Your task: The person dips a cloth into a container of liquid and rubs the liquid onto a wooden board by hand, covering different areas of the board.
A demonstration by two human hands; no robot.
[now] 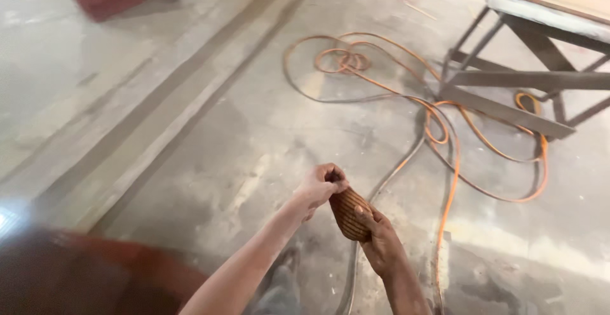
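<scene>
While both hands meet over the concrete floor, they share one thing: a small, oval, brown ribbed bundle, which looks like tightly wound cord or a woven pad, though the view is too soft to settle which. The left hand is closed in a loose fist over the bundle's upper end, fingers curled and pinching at the top. The right hand cups the bundle from below and behind, fingers partly bent, with the thumb pressed across the ribbed face. The bundle hangs in the air between them, well apart from the floor beneath it.

Judging by how easily two fingers and a thumb carry it, the bundle seems light. Its ridged surface should give good friction, so slipping looks unlikely. It appears somewhat soft and likely to give under a squeeze, and if it is wound cord, the turns could loosen when pulled from one end. The surest hold seems to be across its broad middle, as the right hand has it.

Beyond the bundle, an orange cable loops in loose coils over the floor, running under a metal-framed desk with a wooden top, far from the bundle.
</scene>
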